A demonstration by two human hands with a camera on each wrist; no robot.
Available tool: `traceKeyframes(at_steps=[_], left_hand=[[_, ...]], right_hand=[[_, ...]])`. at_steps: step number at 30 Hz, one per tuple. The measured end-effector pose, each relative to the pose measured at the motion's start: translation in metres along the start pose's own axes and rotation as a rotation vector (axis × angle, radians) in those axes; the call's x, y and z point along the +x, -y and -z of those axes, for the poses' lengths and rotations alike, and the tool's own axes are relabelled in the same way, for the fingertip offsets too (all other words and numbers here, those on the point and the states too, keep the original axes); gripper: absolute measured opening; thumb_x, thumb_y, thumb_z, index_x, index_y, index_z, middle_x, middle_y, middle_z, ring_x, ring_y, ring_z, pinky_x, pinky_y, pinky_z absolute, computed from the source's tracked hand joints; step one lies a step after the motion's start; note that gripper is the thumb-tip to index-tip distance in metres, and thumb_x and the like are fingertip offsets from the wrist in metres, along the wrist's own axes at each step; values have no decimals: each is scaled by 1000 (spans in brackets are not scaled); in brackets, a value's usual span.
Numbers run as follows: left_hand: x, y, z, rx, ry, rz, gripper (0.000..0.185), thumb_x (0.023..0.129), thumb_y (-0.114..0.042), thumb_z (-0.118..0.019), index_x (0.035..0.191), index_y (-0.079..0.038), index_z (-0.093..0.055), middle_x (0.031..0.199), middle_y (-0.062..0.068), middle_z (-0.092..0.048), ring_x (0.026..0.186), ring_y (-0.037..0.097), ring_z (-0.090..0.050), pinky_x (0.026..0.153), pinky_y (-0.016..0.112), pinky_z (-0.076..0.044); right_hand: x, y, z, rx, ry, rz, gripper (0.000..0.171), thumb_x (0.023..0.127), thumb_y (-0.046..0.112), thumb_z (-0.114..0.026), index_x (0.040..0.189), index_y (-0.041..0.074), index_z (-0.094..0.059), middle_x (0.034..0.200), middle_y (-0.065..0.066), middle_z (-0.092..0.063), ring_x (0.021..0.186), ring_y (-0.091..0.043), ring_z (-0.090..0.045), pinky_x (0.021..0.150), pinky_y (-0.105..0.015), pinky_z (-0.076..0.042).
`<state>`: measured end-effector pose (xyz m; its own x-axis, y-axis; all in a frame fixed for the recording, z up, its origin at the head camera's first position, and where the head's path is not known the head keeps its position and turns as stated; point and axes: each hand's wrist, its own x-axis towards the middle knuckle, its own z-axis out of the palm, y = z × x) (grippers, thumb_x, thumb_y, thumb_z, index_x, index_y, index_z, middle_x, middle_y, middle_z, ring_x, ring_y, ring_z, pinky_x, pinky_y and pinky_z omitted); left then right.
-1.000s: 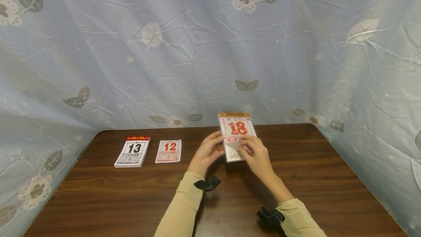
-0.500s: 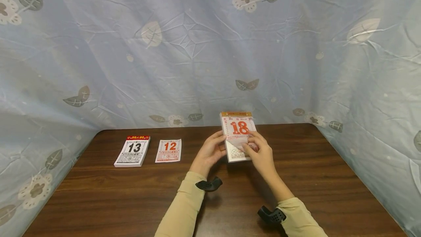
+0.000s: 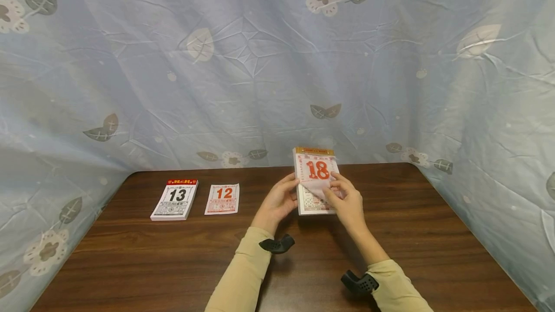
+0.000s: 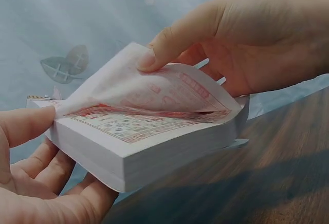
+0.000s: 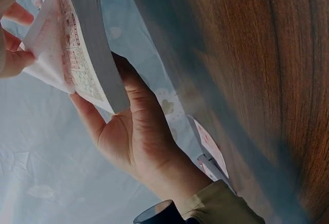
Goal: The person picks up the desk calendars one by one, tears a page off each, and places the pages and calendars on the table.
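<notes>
A thick tear-off calendar [image 3: 307, 201] with a gold-striped top band is held up above the table, tilted. My left hand [image 3: 278, 201] grips its left side, thumb on the top face and fingers underneath, as the left wrist view shows. Between thumb and fingers my right hand [image 3: 349, 201] pinches the lower part of the top sheet [image 4: 123, 82], which bears a red 18. That sheet is lifted and bent back, its lower left corner raised off the pad. A printed page [image 4: 139, 126] shows beneath it. The sheet's upper part still lies along the pad near the band.
To the left on the brown wooden table [image 3: 143, 264] lies a second calendar pad [image 3: 175, 200] with a black 13 and a red band. Beside it is a loose sheet [image 3: 222, 199] with a red 12. A flowered curtain [image 3: 260, 61] hangs behind the table.
The calendar has shifted slightly right with both hands. The top sheet's lower left corner has been folded further up toward the right, showing more of the page below.
</notes>
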<state>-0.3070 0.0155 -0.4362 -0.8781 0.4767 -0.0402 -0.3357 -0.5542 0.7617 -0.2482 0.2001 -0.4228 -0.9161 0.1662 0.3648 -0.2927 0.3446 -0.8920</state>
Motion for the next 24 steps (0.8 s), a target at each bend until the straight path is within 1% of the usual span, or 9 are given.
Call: traceKeyframes(at_steps=[2, 3, 6, 11, 12, 15, 17, 20, 24], left_hand=[[-1, 0, -1, -3, 18, 0, 49, 102, -7, -41, 149, -2, -29, 109, -2, -63, 99, 15, -61, 87, 34, -50], [0, 1, 0, -7, 23, 0, 50, 102, -8, -40, 150, -2, -27, 110, -2, -63, 101, 15, -61, 88, 34, -50], [2, 3, 1, -25, 28, -12, 50, 103, -9, -39, 152, -2, -27, 116, 1, -62, 105, 15, -61, 90, 35, -50], [7, 7, 6, -51, -1, -29, 47, 104, -9, -38, 151, -4, -31, 130, 10, -57, 110, 19, -61, 92, 36, -50], [8, 8, 7, -53, -8, -29, 47, 104, -9, -38, 150, -4, -32, 132, 12, -56, 111, 20, -60, 93, 37, -50], [8, 7, 7, -54, -10, -31, 47, 104, -9, -37, 151, -4, -31, 140, 16, -50, 113, 22, -59, 100, 42, -46], [7, 6, 6, -52, 1, -30, 48, 104, -8, -36, 151, -4, -29, 144, 17, -46, 115, 22, -58, 106, 46, -41], [3, 2, 3, -41, 15, -27, 49, 104, -8, -37, 152, -3, -26, 146, 19, -43, 116, 22, -57, 111, 49, -36], [0, -2, 1, -20, 22, -22, 50, 104, -9, -38, 152, -3, -26, 147, 19, -42, 115, 21, -57, 109, 48, -38]], right_hand=[[0, -1, 0, 0, -20, -3, 21, 88, 16, -73, 96, -4, -68, 139, -10, -58, 136, -29, -47, 100, -9, -34], [0, -1, 0, 1, -30, -6, 20, 87, 15, -73, 96, -3, -68, 138, -9, -59, 136, -28, -47, 99, -7, -34], [1, -2, 0, 25, -61, -7, 18, 88, 12, -71, 97, -4, -68, 137, -10, -60, 133, -29, -50, 95, -6, -38], [4, -3, 1, 111, -104, -8, 17, 89, 8, -68, 97, -7, -65, 133, -15, -61, 129, -27, -53, 93, -7, -43], [4, -3, 1, 132, -111, -10, 17, 89, 6, -68, 97, -8, -64, 133, -15, -61, 128, -25, -54, 93, -7, -43], [4, -3, 0, 178, -139, -21, 18, 89, 4, -68, 98, -10, -64, 130, -17, -62, 121, -14, -58, 90, -9, -46], [4, -3, 0, 186, -158, -27, 18, 89, 4, -68, 97, -11, -64, 128, -17, -63, 114, -7, -58, 88, -10, -47], [4, -2, 1, 174, -179, -41, 20, 89, 6, -69, 99, -11, -64, 127, -16, -63, 110, -4, -57, 89, -10, -47], [4, -1, 3, 170, -191, -99, 23, 90, 8, -67, 103, -10, -63, 122, -10, -60, 106, -6, -56, 75, -11, -52]])
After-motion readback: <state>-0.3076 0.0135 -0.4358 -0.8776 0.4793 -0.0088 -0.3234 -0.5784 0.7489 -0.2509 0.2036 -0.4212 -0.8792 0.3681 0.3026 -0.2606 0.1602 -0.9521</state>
